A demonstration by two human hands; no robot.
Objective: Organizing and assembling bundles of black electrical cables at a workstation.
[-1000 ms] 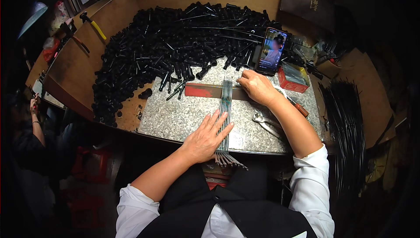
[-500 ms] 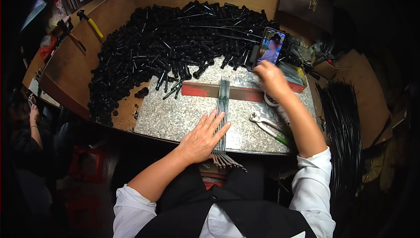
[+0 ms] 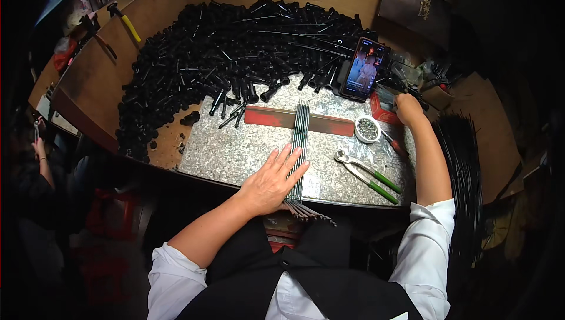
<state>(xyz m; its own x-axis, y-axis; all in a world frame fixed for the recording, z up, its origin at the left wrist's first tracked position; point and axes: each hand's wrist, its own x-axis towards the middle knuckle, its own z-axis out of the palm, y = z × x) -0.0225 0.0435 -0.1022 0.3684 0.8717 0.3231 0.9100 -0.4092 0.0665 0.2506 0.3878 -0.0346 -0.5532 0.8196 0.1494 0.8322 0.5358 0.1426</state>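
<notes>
Right hand (image 3: 408, 110) has shifted out to the far right, past the small round dish (image 3: 367, 129); its fingers are hidden, grip unreadable.
Head view: left hand (image 3: 272, 180) lies flat, fingers spread, on the bundle of thin metal rods (image 3: 299, 146) crossing a red bar (image 3: 276, 117) on the granite slab (image 3: 235, 152). Green-handled pliers (image 3: 368, 175) lie nearby; black parts pile (image 3: 223, 67) and phone (image 3: 362, 68) behind.

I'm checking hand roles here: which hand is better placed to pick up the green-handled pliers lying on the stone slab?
Probably the right hand. It hovers free near the red box, on the same side as the green-handled metal pliers. The left hand lies flat on the row of thin metal rods, pinning them.
</notes>
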